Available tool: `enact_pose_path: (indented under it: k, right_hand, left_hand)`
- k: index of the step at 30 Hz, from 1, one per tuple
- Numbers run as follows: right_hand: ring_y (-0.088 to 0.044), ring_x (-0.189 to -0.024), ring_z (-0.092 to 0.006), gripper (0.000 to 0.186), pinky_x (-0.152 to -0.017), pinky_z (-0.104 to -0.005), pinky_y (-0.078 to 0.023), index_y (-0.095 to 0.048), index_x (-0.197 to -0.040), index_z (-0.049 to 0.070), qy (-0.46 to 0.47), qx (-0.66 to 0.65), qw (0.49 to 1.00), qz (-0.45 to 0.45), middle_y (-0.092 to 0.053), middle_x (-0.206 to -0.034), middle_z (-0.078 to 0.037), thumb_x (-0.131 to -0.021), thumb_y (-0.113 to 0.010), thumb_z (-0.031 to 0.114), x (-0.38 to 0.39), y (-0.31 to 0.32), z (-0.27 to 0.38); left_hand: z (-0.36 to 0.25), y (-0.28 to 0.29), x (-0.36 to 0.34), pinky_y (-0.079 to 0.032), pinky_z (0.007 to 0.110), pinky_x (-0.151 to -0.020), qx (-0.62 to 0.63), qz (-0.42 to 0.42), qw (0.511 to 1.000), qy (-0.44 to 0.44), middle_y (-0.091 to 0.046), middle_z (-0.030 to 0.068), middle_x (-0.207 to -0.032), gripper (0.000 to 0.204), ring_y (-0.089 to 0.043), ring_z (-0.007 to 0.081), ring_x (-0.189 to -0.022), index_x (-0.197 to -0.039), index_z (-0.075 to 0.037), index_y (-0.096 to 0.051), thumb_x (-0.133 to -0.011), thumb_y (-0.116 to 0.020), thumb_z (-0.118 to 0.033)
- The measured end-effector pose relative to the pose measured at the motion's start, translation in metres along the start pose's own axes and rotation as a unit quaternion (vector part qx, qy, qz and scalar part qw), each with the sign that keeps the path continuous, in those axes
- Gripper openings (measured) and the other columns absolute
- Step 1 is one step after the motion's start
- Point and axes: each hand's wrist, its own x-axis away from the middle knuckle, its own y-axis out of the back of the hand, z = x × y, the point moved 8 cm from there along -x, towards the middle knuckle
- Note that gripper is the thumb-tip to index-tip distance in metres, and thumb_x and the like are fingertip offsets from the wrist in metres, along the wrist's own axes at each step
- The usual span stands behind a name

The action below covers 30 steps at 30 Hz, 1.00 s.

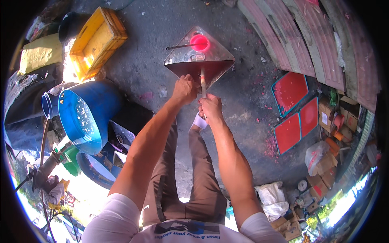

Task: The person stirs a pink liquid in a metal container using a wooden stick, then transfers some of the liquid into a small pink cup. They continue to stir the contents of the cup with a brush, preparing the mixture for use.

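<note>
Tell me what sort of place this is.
Probably an outdoor yard workshop. The ground is rough concrete speckled with red bits; a blue plastic drum and yellow crate stand to the person's left, red-filled trays to the right. Both hands grip a metal funnel-like hopper.

The funnel-shaped hopper [198, 60] is seen to be bare sheet metal, shiny and pretty reflective, with a glossy red plastic cap [199, 42] set at its top. A pale wooden-looking stick [203, 83], matt, is gripped by the right hand [210, 108]. The ground [154, 60] is made up of rough, dull grey concrete. The blue drum [81, 117] looks like smooth plastic with a sheen, and the yellow crate [97, 40] like matt, scuffed plastic.
</note>
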Motion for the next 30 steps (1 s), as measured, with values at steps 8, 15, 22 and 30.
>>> enact_pose_path:
  k: [8, 15, 22, 30]
  right_hand:
    - [-0.057, -0.054, -0.0146, 0.009, -0.043, -0.0338, -0.041, -0.067, -0.101, -0.004, 0.150, 0.185, 0.971, 0.004, -0.062, -0.075, -0.009, -0.094, -0.062, 0.001, -0.040, -0.022, 0.017]
    - [-0.059, -0.057, -0.0157, 0.010, -0.044, -0.0330, -0.041, -0.065, -0.096, -0.007, -0.014, 0.112, 0.993, -0.041, -0.065, -0.077, -0.011, -0.095, -0.056, -0.003, -0.019, 0.001, 0.018]
    - [-0.058, -0.052, -0.0170, 0.009, -0.043, -0.0364, -0.041, -0.067, -0.095, -0.005, 0.170, 0.217, 0.961, -0.019, -0.063, -0.069, -0.010, -0.094, -0.061, 0.001, -0.042, -0.023, 0.036]
    - [-0.057, -0.051, -0.0170, 0.010, -0.042, -0.0340, -0.041, -0.066, -0.089, -0.007, -0.031, 0.187, 0.981, -0.051, -0.061, -0.066, -0.009, -0.091, -0.058, -0.003, -0.016, 0.004, 0.043]
  left_hand:
    - [0.032, 0.025, 0.034, -0.053, 0.051, -0.088, 0.064, -0.105, 0.990, 0.076, -0.072, 0.0169, -0.097, 0.009, -0.067, 0.0397, -0.098, -0.092, -0.004, -0.071, -0.093, -0.072, -0.014]
    - [0.046, 0.033, 0.039, -0.051, 0.053, -0.088, 0.081, -0.104, 0.988, 0.079, -0.071, 0.0190, -0.099, 0.009, -0.067, 0.0412, -0.102, -0.094, -0.004, -0.071, -0.092, -0.071, -0.013]
    - [0.045, 0.041, 0.033, -0.050, 0.053, -0.090, 0.098, -0.136, 0.982, 0.086, -0.071, 0.0198, -0.098, 0.007, -0.066, 0.0411, -0.101, -0.090, -0.003, -0.072, -0.091, -0.068, -0.009]
    - [0.051, 0.036, 0.033, -0.048, 0.048, -0.094, 0.056, -0.067, 0.995, 0.055, -0.072, 0.0160, -0.111, 0.019, -0.063, 0.0370, -0.110, -0.102, -0.005, -0.075, -0.089, -0.062, -0.007]
